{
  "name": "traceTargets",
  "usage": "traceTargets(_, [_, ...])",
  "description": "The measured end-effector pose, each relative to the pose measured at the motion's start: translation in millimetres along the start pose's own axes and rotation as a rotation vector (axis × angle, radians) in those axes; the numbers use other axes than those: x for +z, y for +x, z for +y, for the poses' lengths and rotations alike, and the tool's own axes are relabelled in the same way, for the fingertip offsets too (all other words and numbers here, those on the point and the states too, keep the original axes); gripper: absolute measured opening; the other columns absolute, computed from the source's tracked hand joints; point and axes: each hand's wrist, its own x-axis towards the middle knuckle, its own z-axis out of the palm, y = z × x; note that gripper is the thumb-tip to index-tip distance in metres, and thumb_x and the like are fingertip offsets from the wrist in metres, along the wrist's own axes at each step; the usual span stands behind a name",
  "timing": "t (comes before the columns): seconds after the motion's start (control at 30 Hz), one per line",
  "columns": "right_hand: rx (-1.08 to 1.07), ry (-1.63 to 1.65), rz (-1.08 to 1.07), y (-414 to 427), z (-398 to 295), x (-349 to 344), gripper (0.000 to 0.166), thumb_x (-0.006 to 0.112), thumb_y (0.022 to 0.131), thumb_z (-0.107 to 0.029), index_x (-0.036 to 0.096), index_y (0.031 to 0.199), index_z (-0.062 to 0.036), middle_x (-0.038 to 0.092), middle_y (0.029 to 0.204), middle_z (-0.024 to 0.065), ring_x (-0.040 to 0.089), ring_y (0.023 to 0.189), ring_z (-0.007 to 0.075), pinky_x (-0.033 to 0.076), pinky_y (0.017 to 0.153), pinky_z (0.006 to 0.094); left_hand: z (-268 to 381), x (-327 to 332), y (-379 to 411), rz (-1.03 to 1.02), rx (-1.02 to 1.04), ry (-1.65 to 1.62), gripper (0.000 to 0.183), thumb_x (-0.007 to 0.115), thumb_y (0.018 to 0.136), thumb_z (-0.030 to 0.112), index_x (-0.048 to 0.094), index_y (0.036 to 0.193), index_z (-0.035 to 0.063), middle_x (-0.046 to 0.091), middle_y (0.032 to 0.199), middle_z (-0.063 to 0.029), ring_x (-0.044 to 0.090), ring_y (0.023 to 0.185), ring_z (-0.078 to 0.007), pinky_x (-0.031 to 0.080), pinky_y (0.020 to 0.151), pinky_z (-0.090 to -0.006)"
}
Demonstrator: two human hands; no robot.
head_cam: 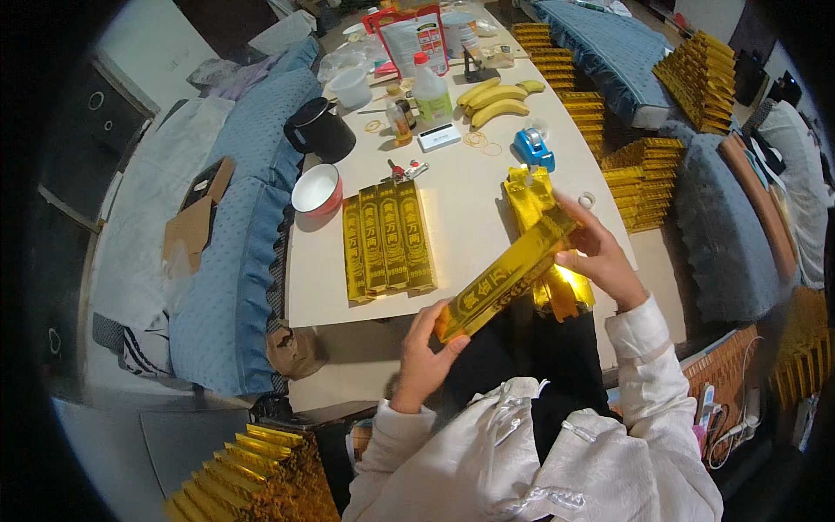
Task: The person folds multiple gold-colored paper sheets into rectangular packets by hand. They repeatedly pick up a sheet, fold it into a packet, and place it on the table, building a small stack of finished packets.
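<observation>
Between both hands a long gold foil-paper box (505,277) is held tilted above the table's near edge, bearing printed writing. My left hand (427,349) grips its lower end, thumb in front. At the upper end, my right hand (597,251) has its fingers and thumb around the box. Behind and beneath it lies a stack of gold foil sheets (530,196), partly hidden by the box and my right hand. Several similar gold boxes (389,241) lie side by side on the white table (463,228), left of the held one.
A red-and-white bowl (318,190) and black kettle (319,130) stand at the left edge. Bananas (496,101), a plastic bottle (432,91) and a blue tape dispenser (533,149) are farther back. Piled gold stacks (639,186) stand right of the table; more gold paper (254,476) is at lower left.
</observation>
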Motion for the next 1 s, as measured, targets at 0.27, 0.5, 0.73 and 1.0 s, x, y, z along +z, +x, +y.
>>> traceTargets(0.27, [-0.059,-0.54,0.448,7.7,-6.3,58.6,0.06,0.083,0.079,-0.011,0.045,0.126,-0.0082,0.065,0.115,0.0171,0.067,0.104,0.0324,0.054,0.089,0.0384,-32.3,-19.7,32.1,0.351,0.001,0.08,0.062,0.07,0.095,0.021,0.046,0.149,0.0055,0.052,0.147,-0.0153,0.05,0.135,-0.0289,0.038,0.113,-0.0406])
traceTargets(0.5, [-0.077,-0.817,0.113,11.7,43.2,133.8,0.074,0.077,0.08,-0.015,0.04,0.14,0.0079,0.064,0.112,0.0245,0.067,0.096,0.0409,0.055,0.08,0.048,-28.1,-0.2,54.8,0.102,0.012,0.209,0.058,0.067,0.094,0.012,0.047,0.148,0.0045,0.052,0.148,-0.0194,0.048,0.138,-0.0355,0.036,0.115,-0.042])
traceTargets(0.73, [-0.375,-0.832,0.022,36.1,103.3,159.2,0.068,0.066,0.086,-0.012,0.038,0.142,0.0126,0.058,0.127,0.0265,0.058,0.116,0.0393,0.052,0.092,0.0433,-49.6,10.9,81.9,0.084,0.259,0.351,0.046,0.05,0.103,0.025,0.051,0.145,0.004,0.054,0.146,-0.0179,0.042,0.142,-0.0374,0.027,0.121,-0.0477])
traceTargets(1.0, [-0.176,-1.077,0.17,8.2,42.6,112.2,0.075,0.077,0.079,-0.014,0.042,0.142,0.0076,0.051,0.139,0.0261,0.051,0.127,0.0415,0.042,0.107,0.0465,-60.8,17.7,103.9,-0.102,0.289,0.635,0.046,0.061,0.096,0.028,0.059,0.139,0.012,0.051,0.151,-0.0112,0.036,0.147,-0.0355,0.012,0.124,-0.0564])
